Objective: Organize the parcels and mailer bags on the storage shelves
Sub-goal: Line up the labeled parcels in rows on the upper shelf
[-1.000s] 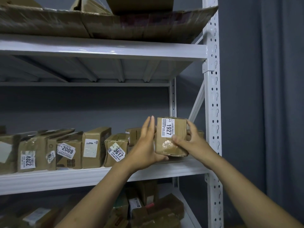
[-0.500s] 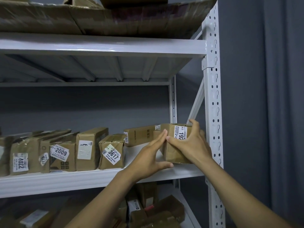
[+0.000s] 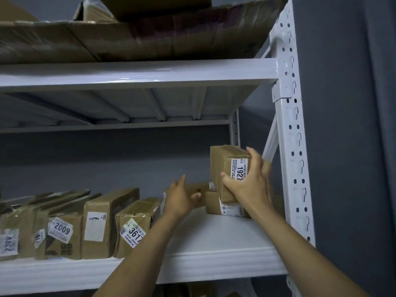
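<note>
My right hand [image 3: 248,183] grips a small brown cardboard parcel labelled 1927 [image 3: 225,166], held upright and slightly tilted over another low parcel [image 3: 214,203] at the right end of the white middle shelf [image 3: 214,243]. My left hand [image 3: 181,199] hovers open just left of it, fingers spread, in front of a flat parcel [image 3: 201,189] lying at the back of the shelf; whether it touches that parcel I cannot tell. A row of brown parcels stands to the left, among them one labelled 3617 [image 3: 135,226] and one labelled 2009 [image 3: 62,234].
The white perforated upright [image 3: 293,146] of the rack stands right beside my right hand. The shelf above [image 3: 139,71] carries flattened cardboard [image 3: 150,33]. A grey wall and a dark curtain [image 3: 364,146] lie to the right. Bare shelf surface shows between parcel 3617 and the right-end parcels.
The 1927 parcel has gone up and back, now over the low parcel at the shelf's right end. My left hand has let go of it and moved left. The view shifted downward.
</note>
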Motion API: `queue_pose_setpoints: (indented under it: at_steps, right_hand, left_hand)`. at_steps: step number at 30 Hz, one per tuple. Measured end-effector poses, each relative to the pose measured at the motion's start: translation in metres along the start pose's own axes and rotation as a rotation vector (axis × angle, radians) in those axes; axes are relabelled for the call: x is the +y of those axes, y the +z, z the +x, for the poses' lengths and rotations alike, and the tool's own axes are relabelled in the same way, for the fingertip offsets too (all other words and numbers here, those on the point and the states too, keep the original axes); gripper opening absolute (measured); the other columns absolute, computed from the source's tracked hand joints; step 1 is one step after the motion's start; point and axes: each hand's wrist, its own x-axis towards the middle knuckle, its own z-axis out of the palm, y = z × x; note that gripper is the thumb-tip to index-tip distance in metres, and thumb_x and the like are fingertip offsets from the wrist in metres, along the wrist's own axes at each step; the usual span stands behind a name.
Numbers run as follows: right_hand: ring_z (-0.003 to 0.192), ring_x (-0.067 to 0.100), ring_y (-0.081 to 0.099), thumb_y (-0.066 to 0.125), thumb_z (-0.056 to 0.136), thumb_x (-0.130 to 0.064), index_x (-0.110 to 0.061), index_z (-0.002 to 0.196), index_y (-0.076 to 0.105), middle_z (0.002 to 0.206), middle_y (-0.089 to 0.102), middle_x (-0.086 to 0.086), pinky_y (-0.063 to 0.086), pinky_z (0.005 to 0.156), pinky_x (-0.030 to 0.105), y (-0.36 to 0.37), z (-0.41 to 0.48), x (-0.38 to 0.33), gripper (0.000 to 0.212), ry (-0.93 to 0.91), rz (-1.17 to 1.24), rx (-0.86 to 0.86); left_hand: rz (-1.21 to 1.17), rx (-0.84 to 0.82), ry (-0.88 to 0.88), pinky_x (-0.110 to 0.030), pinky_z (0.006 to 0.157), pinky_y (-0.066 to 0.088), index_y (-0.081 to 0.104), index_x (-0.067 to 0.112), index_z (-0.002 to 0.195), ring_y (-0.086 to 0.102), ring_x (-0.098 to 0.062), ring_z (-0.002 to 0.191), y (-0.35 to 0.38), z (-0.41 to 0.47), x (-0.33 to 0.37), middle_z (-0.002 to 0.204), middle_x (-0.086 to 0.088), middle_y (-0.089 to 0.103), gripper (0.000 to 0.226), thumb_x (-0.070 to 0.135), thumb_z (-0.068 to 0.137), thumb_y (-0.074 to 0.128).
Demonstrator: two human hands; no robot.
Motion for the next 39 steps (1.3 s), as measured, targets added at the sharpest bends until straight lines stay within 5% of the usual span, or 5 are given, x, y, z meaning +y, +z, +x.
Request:
queue_pose_setpoints:
  at_steps: [4,10,14,20,39]
  right_hand:
    - [0.099,0.015,0.044,0.079,0.069,-0.043,-0.032,0.14,0.028,0.128,0.033,0.004,0.038,0.063,0.017,0.035,0.021,0.024,0.088,0.005,0.062,0.026]
    - [0.103,0.02,0.049,0.068,0.057,-0.056,-0.03,0.135,0.035,0.125,0.039,0.003,0.052,0.077,0.036,0.069,0.035,0.053,0.089,-0.075,0.148,0.093]
    - [0.104,0.022,0.051,0.063,0.055,-0.059,-0.028,0.134,0.038,0.124,0.042,0.005,0.054,0.078,0.041,0.073,0.04,0.072,0.088,-0.094,0.162,0.068]
    - [0.107,0.023,0.051,0.079,0.059,-0.045,-0.03,0.135,0.038,0.125,0.042,0.004,0.049,0.08,0.033,0.076,0.044,0.083,0.087,-0.019,0.214,0.067]
    - [0.103,0.018,0.048,0.082,0.066,-0.034,-0.026,0.137,0.039,0.129,0.04,0.006,0.04,0.077,0.026,0.036,0.023,0.05,0.084,-0.05,0.288,0.041]
  left_hand:
    - [0.052,0.037,-0.164,-0.045,0.109,0.038,0.019,0.018,0.152,0.036,-0.03,0.138,0.019,0.047,-0.026,0.155,-0.011,0.027,0.085,0.039,0.086,0.068]
    - [0.052,0.051,-0.294,-0.045,0.115,0.028,0.016,0.018,0.153,0.022,-0.033,0.144,0.046,0.079,-0.045,0.158,-0.016,0.015,0.091,0.038,0.084,0.071]
    - [0.066,0.077,-0.361,-0.04,0.11,0.033,0.016,0.015,0.152,0.035,-0.036,0.134,0.057,0.085,-0.053,0.15,-0.017,0.025,0.094,0.032,0.081,0.075]
    - [-0.005,0.119,-0.362,-0.039,0.104,0.04,0.025,0.013,0.149,0.049,-0.038,0.116,0.057,0.084,-0.056,0.143,-0.017,0.026,0.073,0.01,0.086,0.061]
    - [0.017,0.585,-0.123,-0.034,0.084,0.051,0.033,0.032,0.145,0.057,-0.017,0.115,0.014,-0.012,0.038,0.134,0.003,0.051,0.075,0.034,0.081,0.074]
